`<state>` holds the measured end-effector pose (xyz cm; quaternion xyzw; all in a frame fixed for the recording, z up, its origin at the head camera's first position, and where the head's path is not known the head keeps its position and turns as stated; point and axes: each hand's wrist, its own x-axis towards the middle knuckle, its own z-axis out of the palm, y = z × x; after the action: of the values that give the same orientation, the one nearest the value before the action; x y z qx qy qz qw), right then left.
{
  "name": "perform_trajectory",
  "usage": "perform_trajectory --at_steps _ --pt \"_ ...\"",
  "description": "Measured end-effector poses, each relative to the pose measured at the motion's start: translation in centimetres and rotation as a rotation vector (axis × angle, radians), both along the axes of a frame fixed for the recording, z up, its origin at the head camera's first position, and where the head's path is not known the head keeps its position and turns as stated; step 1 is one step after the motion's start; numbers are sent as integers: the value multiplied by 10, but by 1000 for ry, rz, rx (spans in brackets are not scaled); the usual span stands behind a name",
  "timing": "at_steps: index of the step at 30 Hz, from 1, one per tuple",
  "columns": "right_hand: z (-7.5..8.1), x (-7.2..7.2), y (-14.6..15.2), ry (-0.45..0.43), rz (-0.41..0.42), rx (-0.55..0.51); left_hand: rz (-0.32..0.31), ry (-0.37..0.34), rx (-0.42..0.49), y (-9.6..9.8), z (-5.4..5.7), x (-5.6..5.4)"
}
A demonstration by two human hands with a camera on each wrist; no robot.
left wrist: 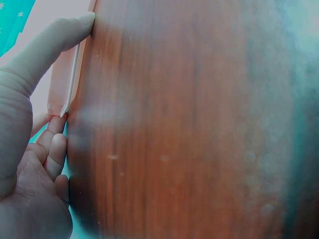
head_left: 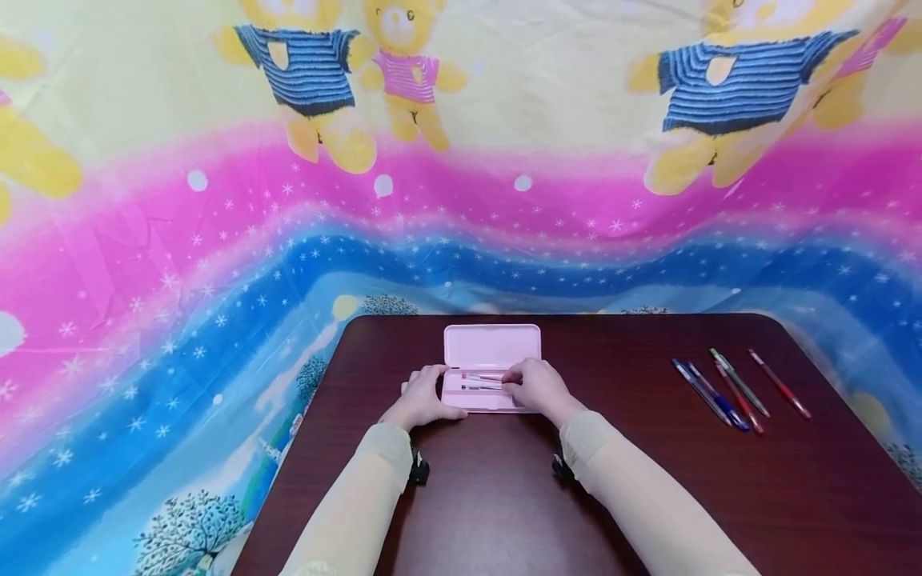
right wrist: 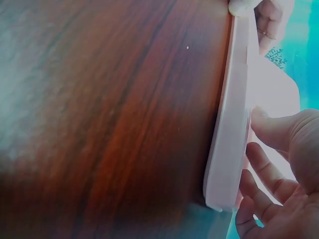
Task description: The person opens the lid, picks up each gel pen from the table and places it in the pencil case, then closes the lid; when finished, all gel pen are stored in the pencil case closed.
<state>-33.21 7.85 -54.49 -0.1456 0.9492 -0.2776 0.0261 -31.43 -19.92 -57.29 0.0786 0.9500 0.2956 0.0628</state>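
A pink pencil case lies with its lid raised near the table's far edge. Slim pens with clear barrels lie lengthwise in its lower half. At the case's left end, my left hand grips it, thumb along the front edge and fingers round the side. My right hand reaches over the right part, its thumb and fingertips pinching the right end of a pen inside. Those fingers hide the pens' right ends. The right wrist view shows the thumb over the case wall and the other fingers curled beside it.
Several loose pens lie on the table to the right: blue ones, a red one, a green-tipped one and another red one. The dark wooden table ends at a patterned cloth hanging behind it.
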Motion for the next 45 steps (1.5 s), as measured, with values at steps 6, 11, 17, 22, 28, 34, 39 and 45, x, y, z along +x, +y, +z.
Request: perform_trajectory --at_steps 6,11,17,22,28,34,39,45 --pt "-3 5 20 91 -28 -56 4 2 -1 0 -4 -1" --pt "-1 13 48 181 -93 -122 -1 14 -9 -1 -3 -2" --pt "0 17 103 223 -199 -138 -1 5 -2 0 -1 -1" --pt "-2 20 166 252 -306 -101 6 -5 -3 1 -1 0" --pt "-3 31 238 246 -468 -37 6 -5 -2 1 0 0" --pt "-14 39 279 160 -568 39 16 -8 -3 0 1 0" --pt "-23 38 291 115 -572 66 14 -11 -4 1 1 1" --pt "-24 32 293 101 -537 96 8 -3 -13 2 1 1"
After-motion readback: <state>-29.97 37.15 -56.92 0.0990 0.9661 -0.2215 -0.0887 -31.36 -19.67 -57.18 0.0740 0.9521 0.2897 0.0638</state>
